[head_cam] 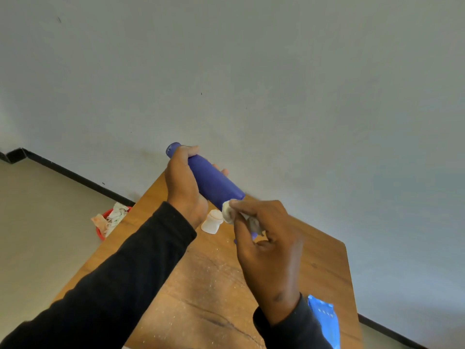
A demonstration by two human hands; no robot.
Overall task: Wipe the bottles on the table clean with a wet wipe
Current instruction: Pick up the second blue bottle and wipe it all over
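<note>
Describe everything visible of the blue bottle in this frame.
The blue bottle is a long, matte, dark blue cylinder with a narrower capped end. It is held off the wooden table, tilted, cap end up and away toward the wall, base end down toward the camera. The left hand grips its upper half; the right hand presses a bunched white wipe against its base end.

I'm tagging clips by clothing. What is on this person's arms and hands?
Both arms wear long black sleeves reaching the wrists: left sleeve, right sleeve. The left hand and right hand are bare, with no gloves, rings, watch or markings visible.
</note>
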